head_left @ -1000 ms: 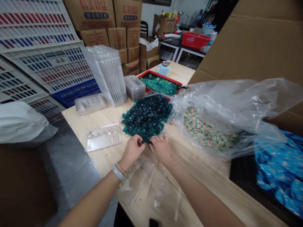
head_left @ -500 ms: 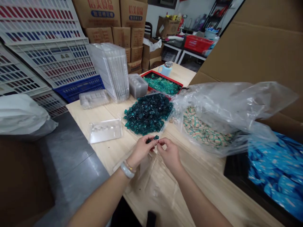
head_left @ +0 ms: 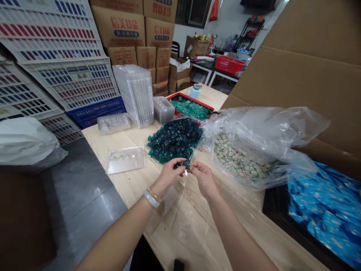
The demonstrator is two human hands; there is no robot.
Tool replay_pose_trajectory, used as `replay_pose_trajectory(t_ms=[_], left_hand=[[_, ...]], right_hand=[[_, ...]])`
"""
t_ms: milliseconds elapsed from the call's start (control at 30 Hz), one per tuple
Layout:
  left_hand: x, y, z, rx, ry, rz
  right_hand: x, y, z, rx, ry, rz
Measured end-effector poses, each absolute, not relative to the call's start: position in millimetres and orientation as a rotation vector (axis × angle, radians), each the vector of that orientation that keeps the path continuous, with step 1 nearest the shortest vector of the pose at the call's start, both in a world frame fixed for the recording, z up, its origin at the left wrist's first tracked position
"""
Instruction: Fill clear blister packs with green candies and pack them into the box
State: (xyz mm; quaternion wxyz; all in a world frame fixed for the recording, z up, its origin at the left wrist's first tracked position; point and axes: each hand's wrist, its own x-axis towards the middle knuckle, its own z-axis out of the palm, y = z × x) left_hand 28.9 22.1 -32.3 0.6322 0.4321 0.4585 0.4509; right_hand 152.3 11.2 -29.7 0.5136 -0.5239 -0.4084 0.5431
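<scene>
My left hand (head_left: pixel 169 175) and my right hand (head_left: pixel 204 179) meet just below a heap of dark teal glossy sachets (head_left: pixel 175 140). Between their fingertips they pinch one small teal sachet (head_left: pixel 184 163), a little apart from the heap. The heap lies on a transparent plastic sheet or tray, whose edges are hard to make out. Under my wrists lies a crumpled transparent film (head_left: pixel 180 210) on the pale wooden table (head_left: pixel 118 192). A transparent blister tray (head_left: pixel 125 160) sits left of my left hand.
A red tray of lighter green sachets (head_left: pixel 190 107) and a tall stack of transparent trays (head_left: pixel 134 96) stand behind. To the right are a plastic bag over striped sachets (head_left: pixel 239 160) and a black-edged bin of blue sachets (head_left: pixel 327 210). Cardboard cartons surround the table.
My hands have lifted off the heap's near edge, and a single teal sachet is now pinched between them. The whole view has tilted and shifted slightly.
</scene>
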Motion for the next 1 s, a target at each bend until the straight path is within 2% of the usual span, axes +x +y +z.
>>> replay_pose_trajectory(t_ms=[167, 333, 500, 600, 700, 800, 900, 1000], left_hand=[[32, 26, -41, 0.876, 1.112, 1.053], [28, 31, -39, 1.209, 1.208, 1.013], [15, 34, -28, 1.02, 1.093, 0.962], [1, 31, -28, 0.842, 1.041, 0.893], [-7, 25, -30, 0.674, 0.978, 0.834], [-2, 19, -29, 0.568, 0.909, 0.877], [14, 8, -28, 0.561, 0.835, 0.854], [33, -10, -30, 0.636, 0.788, 0.682]], right_hand=[[147, 15, -35, -1.269, -1.098, 1.242], [142, 33, -32, -1.338, -1.283, 1.214], [142, 54, -32, -1.338, -1.055, 1.28], [154, 76, -31, -1.375, -0.991, 1.202], [162, 90, -25, -1.507, -1.245, 0.961], [160, 72, -13, -1.503, -1.669, 0.615], [157, 24, -6, -1.29, -1.898, 0.7], [166, -27, -10, -1.246, -1.898, 0.771]])
